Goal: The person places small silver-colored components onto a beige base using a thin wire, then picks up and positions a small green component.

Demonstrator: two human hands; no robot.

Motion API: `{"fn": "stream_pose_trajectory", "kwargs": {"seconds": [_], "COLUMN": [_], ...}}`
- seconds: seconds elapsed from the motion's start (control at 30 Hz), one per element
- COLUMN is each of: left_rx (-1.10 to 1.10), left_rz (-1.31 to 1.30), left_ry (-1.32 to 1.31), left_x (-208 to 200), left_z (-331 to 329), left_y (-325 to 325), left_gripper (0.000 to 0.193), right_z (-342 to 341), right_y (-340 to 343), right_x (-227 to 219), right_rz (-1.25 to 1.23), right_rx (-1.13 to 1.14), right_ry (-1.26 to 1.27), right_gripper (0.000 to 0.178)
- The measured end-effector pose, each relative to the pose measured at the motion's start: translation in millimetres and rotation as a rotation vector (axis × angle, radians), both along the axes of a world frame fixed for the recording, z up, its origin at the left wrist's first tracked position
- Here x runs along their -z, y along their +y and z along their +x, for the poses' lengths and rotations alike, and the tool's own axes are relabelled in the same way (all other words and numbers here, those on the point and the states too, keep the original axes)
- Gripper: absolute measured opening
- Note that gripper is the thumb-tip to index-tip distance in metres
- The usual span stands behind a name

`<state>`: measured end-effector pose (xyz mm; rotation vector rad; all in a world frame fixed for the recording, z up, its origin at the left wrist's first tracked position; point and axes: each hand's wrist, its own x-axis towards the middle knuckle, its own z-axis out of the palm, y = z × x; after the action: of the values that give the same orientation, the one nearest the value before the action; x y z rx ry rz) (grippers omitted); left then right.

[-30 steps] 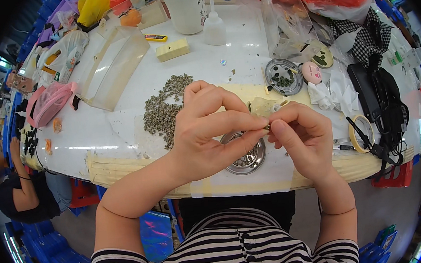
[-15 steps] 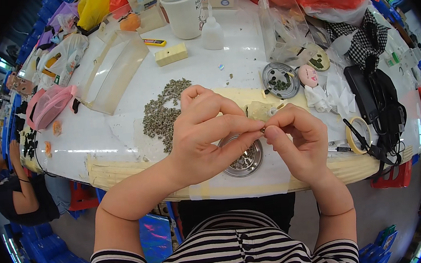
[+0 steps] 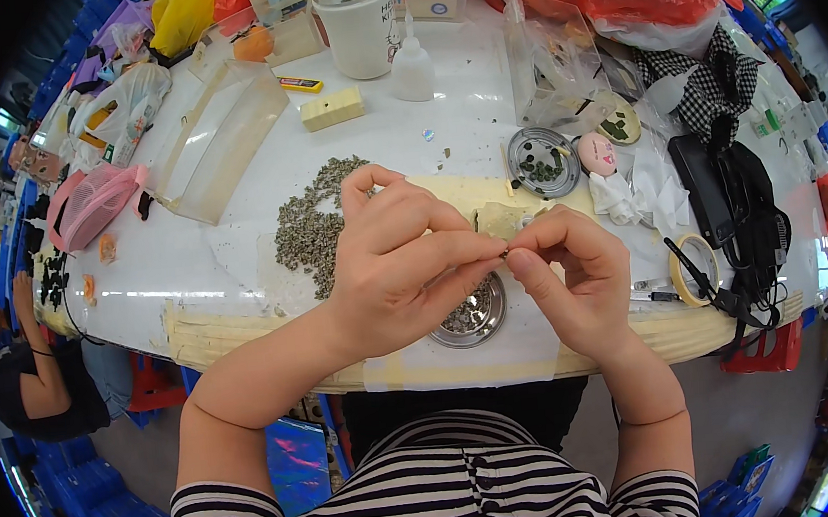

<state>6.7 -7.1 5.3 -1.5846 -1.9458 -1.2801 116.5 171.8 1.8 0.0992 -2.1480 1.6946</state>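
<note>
Over the front of the table, my left hand (image 3: 396, 260) and my right hand (image 3: 578, 279) meet at the fingertips. Each pinches thumb against index finger on a tiny dark piece (image 3: 505, 253), too small to name. Below them stands a round shiny metal dish (image 3: 501, 323) with small grey pieces inside, partly covered by my left hand. A spread pile of small grey pieces (image 3: 305, 233) lies just beyond my left wrist. Behind the fingertips is a cream-coloured block (image 3: 499, 219), partly hidden.
A round clear dish (image 3: 575, 173) with dark green bits stands beyond my right hand. Farther back are a pale yellow block (image 3: 332, 109), a white squeeze bottle (image 3: 411, 72) and a white canister (image 3: 360, 37). A tape roll (image 3: 677, 275) lies at right. Another person (image 3: 51, 389) sits at far left.
The whole view has shifted slightly, so everything appears a little farther left. Both hands keep the same pinch on the tiny piece.
</note>
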Motion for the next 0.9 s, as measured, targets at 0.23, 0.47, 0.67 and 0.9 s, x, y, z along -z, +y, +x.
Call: {"fn": "stream_pose_trajectory", "kwargs": {"seconds": [0.23,0.47,0.67,0.9], "left_rx": [-0.022,0.206,0.102,0.025], "left_rz": [-0.017,0.036,0.009,0.011], "left_ry": [0.080,-0.211,-0.005,0.094], "left_x": [-2.0,4.2,-0.5,1.4], "left_z": [0.7,-7.7,-5.2,-8.5], "left_y": [0.4,0.0,0.1,1.9], "left_gripper": [0.023,0.021,0.023,0.024], "right_z": [-3.1,1.2,-0.6,-7.9], "right_y": [0.1,-0.8,3.9,-0.6], "right_x": [-3.5,-2.8,-4.0,-4.1], "right_rz": [0.247,-0.069,0.099,0.403], "right_rx": [0.069,-0.055,-0.036,0.095], "right_ry": [0.157,-0.042,0.089,0.276], "right_gripper": [0.004,0.004,0.005,0.009]}}
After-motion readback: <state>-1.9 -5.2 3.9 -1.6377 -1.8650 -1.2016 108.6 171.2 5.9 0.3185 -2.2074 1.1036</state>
